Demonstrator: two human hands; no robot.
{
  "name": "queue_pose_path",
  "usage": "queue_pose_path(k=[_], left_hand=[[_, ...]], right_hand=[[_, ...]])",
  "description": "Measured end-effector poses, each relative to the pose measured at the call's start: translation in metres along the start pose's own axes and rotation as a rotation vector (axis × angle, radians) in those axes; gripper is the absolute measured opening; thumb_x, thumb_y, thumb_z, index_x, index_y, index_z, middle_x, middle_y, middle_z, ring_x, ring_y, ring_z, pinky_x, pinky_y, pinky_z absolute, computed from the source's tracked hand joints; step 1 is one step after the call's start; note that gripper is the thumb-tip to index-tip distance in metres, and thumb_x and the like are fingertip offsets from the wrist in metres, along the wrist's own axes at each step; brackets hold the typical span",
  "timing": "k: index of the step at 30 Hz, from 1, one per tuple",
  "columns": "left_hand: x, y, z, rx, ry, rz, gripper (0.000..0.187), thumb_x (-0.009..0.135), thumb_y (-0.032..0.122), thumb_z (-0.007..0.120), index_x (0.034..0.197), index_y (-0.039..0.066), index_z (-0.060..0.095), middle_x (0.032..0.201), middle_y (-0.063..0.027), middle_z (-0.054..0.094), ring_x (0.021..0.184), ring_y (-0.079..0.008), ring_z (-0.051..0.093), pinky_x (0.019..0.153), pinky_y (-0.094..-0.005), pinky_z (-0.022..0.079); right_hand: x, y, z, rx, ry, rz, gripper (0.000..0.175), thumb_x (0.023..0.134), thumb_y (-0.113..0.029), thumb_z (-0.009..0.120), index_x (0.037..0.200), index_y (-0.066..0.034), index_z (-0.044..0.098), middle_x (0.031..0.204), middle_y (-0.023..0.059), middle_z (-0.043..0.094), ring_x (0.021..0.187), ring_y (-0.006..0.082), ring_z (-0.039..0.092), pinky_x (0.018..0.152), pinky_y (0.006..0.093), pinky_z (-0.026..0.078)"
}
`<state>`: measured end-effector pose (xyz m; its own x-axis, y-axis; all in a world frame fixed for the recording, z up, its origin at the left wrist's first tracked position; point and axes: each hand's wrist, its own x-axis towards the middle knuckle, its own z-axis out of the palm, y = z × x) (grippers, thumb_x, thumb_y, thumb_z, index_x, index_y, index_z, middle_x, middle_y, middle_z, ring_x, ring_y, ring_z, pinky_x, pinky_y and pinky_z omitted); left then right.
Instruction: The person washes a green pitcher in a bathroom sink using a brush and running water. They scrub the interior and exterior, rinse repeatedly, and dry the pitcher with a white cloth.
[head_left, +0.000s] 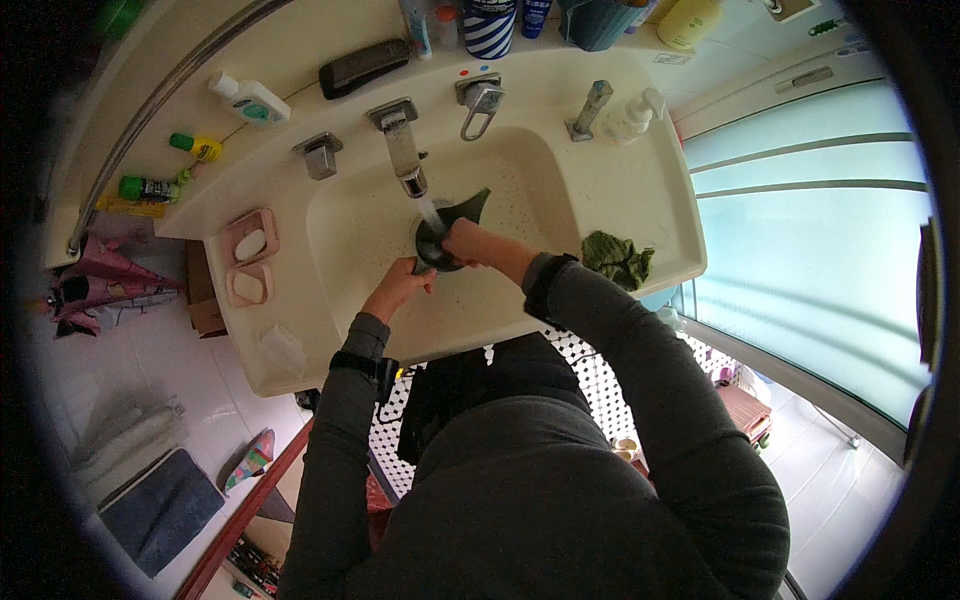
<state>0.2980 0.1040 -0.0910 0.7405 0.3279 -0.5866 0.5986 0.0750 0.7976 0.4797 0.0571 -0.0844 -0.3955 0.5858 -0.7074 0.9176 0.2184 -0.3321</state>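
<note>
Under the running metal faucet (406, 161), a dark green scoop-like vessel (429, 246) is tilted over the basin of the cream sink (397, 315). Its pointed end (475, 202) juts up to the right, and water falls onto its hollow part. My left hand (399, 287) grips its narrow lower end, thumb on top. My right hand (472, 244) is at the hollow with curled fingers; the vessel's side and the angle hide the fingertips, so whether they hold anything is unclear.
A crumpled green cloth (616, 259) lies on the sink's right ledge, below a pump bottle (631, 118). Soap bars sit in pink dishes (250, 238) at left. A lever handle (480, 103) stands right of the faucet. A black case (364, 67) and several bottles line the back.
</note>
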Motion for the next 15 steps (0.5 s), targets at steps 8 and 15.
queue_pose_path(k=[8,15], left_hand=[[0.004,0.002,0.005,0.133,-0.014,-0.006,0.026,0.083,0.023,0.059,0.074,0.0,0.057,0.061,-0.0088,0.057,0.056,-0.0191,0.054,0.056,-0.0346,0.042],[0.01,0.006,0.01,0.192,-0.001,0.051,0.03,0.084,0.025,0.06,0.074,-0.003,0.054,0.059,-0.0093,0.055,0.054,-0.0198,0.052,0.054,-0.0365,0.041]], right_hand=[[-0.019,-0.004,0.026,0.274,0.355,0.269,0.017,0.081,-0.02,0.059,0.089,-0.0062,0.065,0.083,0.0091,0.066,0.079,0.0219,0.064,0.064,0.0314,0.05],[-0.052,-0.028,0.012,-0.234,0.262,0.203,0.016,0.076,-0.022,0.063,0.082,-0.0089,0.07,0.091,0.0088,0.065,0.089,0.0239,0.062,0.065,0.0358,0.05]])
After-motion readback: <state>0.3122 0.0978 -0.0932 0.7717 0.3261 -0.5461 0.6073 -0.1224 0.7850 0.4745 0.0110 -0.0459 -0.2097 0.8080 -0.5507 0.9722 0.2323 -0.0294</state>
